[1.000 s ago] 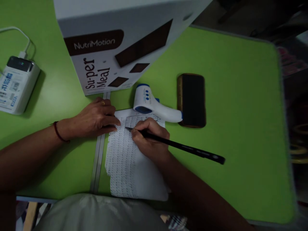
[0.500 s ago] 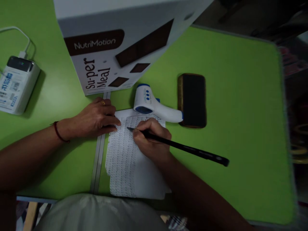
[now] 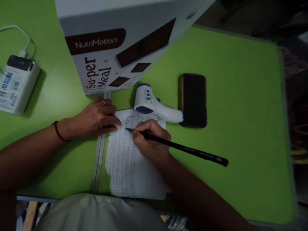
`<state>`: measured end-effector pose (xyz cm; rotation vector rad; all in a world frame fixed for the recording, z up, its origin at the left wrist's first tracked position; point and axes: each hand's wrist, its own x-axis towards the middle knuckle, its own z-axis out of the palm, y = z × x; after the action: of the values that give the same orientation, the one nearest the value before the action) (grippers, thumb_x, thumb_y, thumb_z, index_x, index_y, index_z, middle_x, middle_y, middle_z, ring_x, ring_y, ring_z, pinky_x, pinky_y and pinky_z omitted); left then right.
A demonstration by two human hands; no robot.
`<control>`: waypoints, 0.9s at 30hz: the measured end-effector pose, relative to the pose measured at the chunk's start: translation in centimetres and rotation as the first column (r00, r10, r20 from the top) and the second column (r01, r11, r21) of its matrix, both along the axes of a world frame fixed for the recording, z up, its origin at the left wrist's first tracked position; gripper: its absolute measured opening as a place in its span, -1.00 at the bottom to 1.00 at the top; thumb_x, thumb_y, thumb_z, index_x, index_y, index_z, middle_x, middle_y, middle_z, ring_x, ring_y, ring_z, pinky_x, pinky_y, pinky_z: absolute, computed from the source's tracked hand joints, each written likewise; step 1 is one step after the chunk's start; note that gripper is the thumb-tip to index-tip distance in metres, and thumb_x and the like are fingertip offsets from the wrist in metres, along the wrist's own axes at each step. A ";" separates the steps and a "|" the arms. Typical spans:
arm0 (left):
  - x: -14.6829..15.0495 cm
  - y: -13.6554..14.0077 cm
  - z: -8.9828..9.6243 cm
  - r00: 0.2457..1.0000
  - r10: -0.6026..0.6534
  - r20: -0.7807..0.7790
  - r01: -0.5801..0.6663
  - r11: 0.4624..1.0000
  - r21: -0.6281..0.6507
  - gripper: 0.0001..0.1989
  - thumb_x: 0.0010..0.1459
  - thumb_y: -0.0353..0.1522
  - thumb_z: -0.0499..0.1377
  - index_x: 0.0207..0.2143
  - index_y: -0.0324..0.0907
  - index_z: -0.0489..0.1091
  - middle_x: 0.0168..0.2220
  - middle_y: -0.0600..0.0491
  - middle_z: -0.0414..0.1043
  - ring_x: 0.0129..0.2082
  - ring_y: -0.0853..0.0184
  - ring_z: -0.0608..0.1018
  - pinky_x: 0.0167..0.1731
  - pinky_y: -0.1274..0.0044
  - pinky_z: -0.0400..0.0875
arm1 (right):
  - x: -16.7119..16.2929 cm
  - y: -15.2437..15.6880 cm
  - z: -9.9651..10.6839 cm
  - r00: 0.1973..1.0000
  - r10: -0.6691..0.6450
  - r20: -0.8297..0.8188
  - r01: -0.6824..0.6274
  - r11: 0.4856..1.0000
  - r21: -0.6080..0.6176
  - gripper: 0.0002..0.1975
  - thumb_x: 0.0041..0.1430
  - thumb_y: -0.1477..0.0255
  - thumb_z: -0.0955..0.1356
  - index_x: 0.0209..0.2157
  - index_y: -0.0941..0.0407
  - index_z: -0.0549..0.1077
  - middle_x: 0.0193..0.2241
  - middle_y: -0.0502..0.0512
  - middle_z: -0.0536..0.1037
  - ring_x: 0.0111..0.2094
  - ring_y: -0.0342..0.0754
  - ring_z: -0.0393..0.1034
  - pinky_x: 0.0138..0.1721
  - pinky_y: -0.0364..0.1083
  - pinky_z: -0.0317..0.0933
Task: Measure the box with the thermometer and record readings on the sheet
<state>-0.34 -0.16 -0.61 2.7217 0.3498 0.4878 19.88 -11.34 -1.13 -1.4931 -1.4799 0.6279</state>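
Note:
A black pen (image 3: 190, 149) slants across my right hand (image 3: 152, 138), which is closed round it near the tip. That tip meets a sheet of white paper (image 3: 146, 173) covered on its left part with rows of small handwritten marks; the lower right part is bare. My left hand (image 3: 98, 117) lies on the table at the sheet's upper left edge, fingers loosely bent and apart, with the fingertips touching the edge. A white and blue infrared thermometer (image 3: 154, 104) lies over the top of the paper, just beyond my right hand.
A tall white box (image 3: 101, 67) stands behind my left hand. Right of the thermometer lies a dark phone in a brown case (image 3: 192, 101). A white power bank (image 3: 19, 85) with a cable sits at the left. A metal strip (image 3: 98, 163) crosses the green table (image 3: 240, 128).
The pen tip and my right hand have shifted very slightly left and down on the paper. My left hand stays in place.

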 end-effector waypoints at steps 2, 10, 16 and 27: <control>0.0 0.0 0.0 1.000 -0.002 -0.010 0.002 1.000 -0.005 -0.76 0.33 -0.22 0.16 -0.16 -0.13 0.56 -0.30 -0.01 0.53 -0.27 0.26 0.46 -0.16 0.41 0.27 | 0.0 0.1 0.0 0.999 0.030 0.016 -0.031 0.999 0.011 -0.84 -0.03 0.54 0.34 -0.53 0.02 0.28 -0.69 -0.19 0.34 -0.68 -0.21 0.20 -0.63 -0.18 0.13; 0.2 0.0 0.0 1.000 -0.004 0.013 0.004 1.000 0.006 -0.78 0.32 -0.23 0.17 -0.18 -0.14 0.57 -0.32 0.00 0.53 -0.28 0.25 0.46 -0.18 0.41 0.27 | 0.0 -0.1 0.1 0.997 0.054 0.051 -0.055 0.998 0.016 -0.81 -0.03 0.56 0.34 -0.53 0.01 0.25 -0.71 -0.20 0.29 -0.69 -0.21 0.15 -0.64 -0.18 0.11; 0.1 0.0 -0.1 1.000 -0.001 0.001 0.001 1.000 0.003 -0.77 0.33 -0.23 0.16 -0.17 -0.14 0.57 -0.29 -0.01 0.53 -0.27 0.26 0.46 -0.18 0.41 0.28 | 0.1 -0.1 0.2 0.999 -0.010 0.054 0.010 1.000 0.004 -0.83 -0.03 0.55 0.33 -0.54 0.02 0.26 -0.68 -0.18 0.34 -0.67 -0.20 0.20 -0.62 -0.18 0.14; 0.1 0.0 0.1 1.000 -0.005 -0.004 0.005 1.000 -0.006 -0.76 0.33 -0.22 0.16 -0.16 -0.14 0.57 -0.29 -0.01 0.53 -0.27 0.25 0.46 -0.17 0.40 0.28 | 0.0 0.0 0.1 0.998 -0.001 0.069 -0.002 0.999 0.044 -0.81 -0.05 0.57 0.33 -0.54 0.02 0.24 -0.70 -0.21 0.29 -0.70 -0.22 0.16 -0.65 -0.19 0.11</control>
<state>-0.24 -0.17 -0.51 2.7175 0.3449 0.4787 19.88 -11.34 -1.00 -1.4939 -1.5370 0.5458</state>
